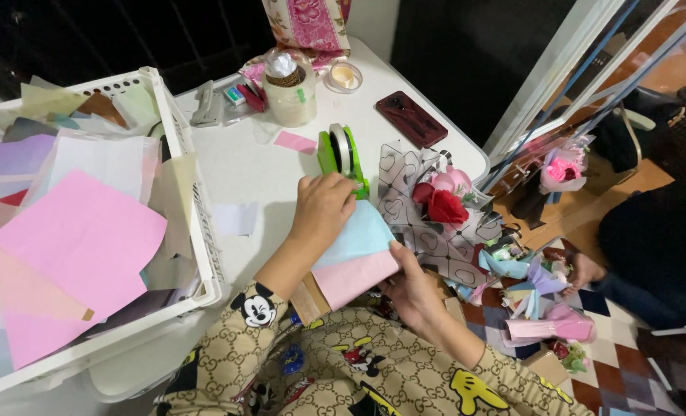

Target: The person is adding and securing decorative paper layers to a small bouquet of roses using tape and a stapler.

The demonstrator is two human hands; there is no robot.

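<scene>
Paper sheets (354,258), light blue over pink over tan, are lying stacked at the near edge of the white table (243,166). Left hand (321,206) is pressing flat on the blue sheet, fingers curled loosely, clamping nothing. Right hand (412,289) is pinching the stack's right corner. A green tape dispenser (341,154) is standing just beyond the left hand. A bouquet (439,204) is lying beside the stack; a white basket (181,154) of papers is sitting left.

A white desk (243,166) stands on a checkered red-and-white floor (620,370); behind the desk is a dark wall (451,62).
</scene>
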